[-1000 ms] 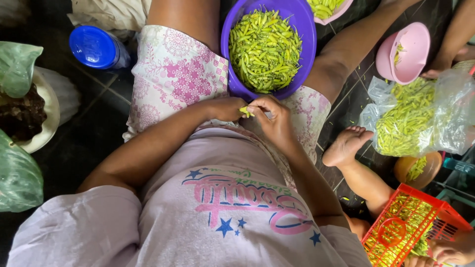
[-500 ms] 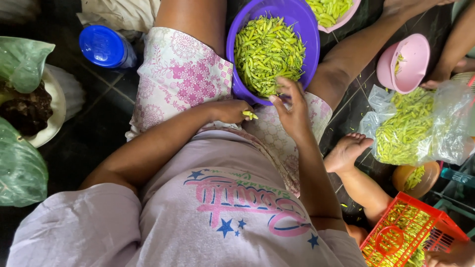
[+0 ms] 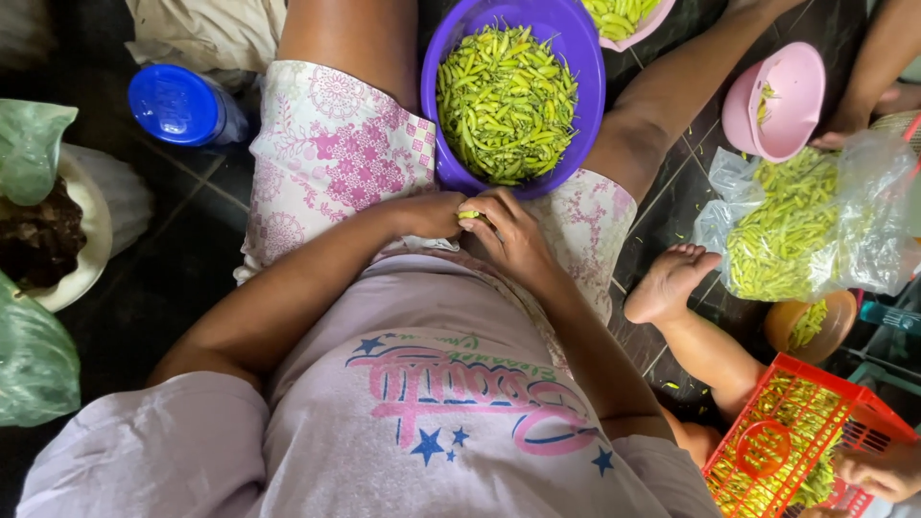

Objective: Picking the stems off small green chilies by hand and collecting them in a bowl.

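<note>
One small green chilli (image 3: 468, 214) sits pinched between our two hands, just below the near rim of the purple bowl (image 3: 585, 77). Our left hand (image 3: 430, 215) and right hand (image 3: 511, 233) meet over it, fingers pressed together on its ends; which fingers grip it we cannot quite tell. That bowl, heaped with green chillies (image 3: 506, 101), rests between our knees. Further out lie a blue lid (image 3: 175, 103), a pink bowl (image 3: 782, 105), a clear bag of chillies (image 3: 806, 225) and a red basket (image 3: 796, 446).
</note>
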